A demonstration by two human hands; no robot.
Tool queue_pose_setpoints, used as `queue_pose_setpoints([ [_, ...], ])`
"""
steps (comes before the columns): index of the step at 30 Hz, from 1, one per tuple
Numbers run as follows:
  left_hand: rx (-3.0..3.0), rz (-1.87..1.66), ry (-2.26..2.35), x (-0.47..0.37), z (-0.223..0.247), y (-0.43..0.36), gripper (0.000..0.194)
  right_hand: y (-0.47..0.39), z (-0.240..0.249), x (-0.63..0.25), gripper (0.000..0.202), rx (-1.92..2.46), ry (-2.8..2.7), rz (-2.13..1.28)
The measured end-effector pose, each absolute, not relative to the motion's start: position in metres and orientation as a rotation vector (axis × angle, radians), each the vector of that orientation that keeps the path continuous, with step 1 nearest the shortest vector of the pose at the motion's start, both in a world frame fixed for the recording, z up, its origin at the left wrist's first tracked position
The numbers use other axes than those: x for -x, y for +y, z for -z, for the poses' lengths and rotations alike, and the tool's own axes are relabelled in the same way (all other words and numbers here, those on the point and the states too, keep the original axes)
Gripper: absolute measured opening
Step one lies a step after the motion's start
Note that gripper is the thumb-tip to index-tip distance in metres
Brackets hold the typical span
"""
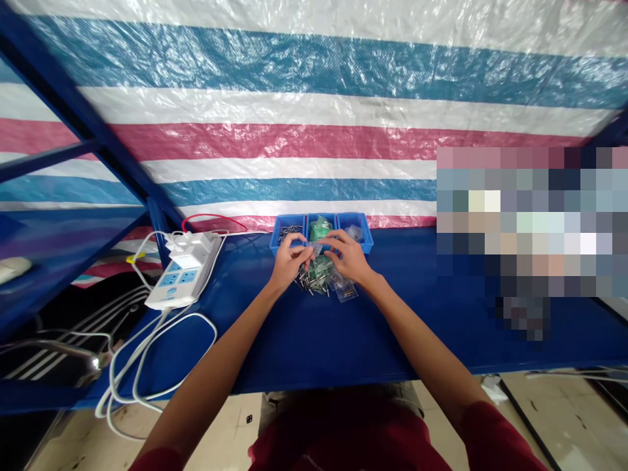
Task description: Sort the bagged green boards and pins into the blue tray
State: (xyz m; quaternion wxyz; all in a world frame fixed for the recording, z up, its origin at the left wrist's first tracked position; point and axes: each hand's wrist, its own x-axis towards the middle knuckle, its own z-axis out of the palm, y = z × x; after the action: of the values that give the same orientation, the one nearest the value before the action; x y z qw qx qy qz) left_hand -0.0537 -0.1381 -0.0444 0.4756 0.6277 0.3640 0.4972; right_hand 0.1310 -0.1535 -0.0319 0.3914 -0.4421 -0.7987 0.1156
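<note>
A small clear plastic bag (pixel 314 248) is held up between my hands, over the pile on the table. My left hand (pixel 289 263) pinches it between thumb and fingers. From the other side, my right hand (pixel 352 259) has its fingertips closed at the bag's edge. Below them lie loose metal screw-like pieces (pixel 310 282) and green plastic packets (pixel 322 269). Clear bags with small parts (pixel 347 292) lie beside my right hand. Just behind stand three blue bins: one with metal pieces (pixel 290 230), one with green packets (pixel 320 226), one with clear bags (pixel 354 232).
A white power strip (pixel 184 281) with plugged-in adapters and coiled white cables (pixel 142 366) occupies the left of the blue table (pixel 314 353). A blue metal frame (pixel 93 124) rises at left. Striped plastic sheeting (pixel 294 144) hangs behind. The far right is blurred out.
</note>
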Motion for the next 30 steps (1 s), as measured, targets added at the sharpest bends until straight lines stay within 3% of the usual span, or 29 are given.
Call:
queue_pose_setpoints([
  [4,-1.551,-1.199,0.899,0.053,0.045,-0.139,0.038,-0.146,0.033,-0.131,0.019,1.137,-2.066,-0.261],
  [7,-1.652,-1.215,0.910,0.054,0.045,-0.139,0.042,-0.148,0.038,-0.128,0.019,1.184,-1.926,-0.421],
  [12,-1.896,-1.296,1.034,0.057,0.047,-0.136,0.030,-0.157,0.047,-0.124,0.017,1.164,-1.747,-0.649],
  [18,-1.799,-1.234,1.057,0.059,0.043,-0.137,0.031,-0.164,0.048,-0.126,0.045,1.114,-1.906,-0.521],
  [24,-1.665,-1.121,0.973,0.056,0.044,-0.139,0.037,-0.162,0.052,-0.125,0.027,1.098,-1.980,-0.330],
  [30,-1.586,-1.207,0.912,0.055,0.045,-0.136,0.045,-0.158,0.054,-0.121,0.027,1.116,-1.751,-0.501],
])
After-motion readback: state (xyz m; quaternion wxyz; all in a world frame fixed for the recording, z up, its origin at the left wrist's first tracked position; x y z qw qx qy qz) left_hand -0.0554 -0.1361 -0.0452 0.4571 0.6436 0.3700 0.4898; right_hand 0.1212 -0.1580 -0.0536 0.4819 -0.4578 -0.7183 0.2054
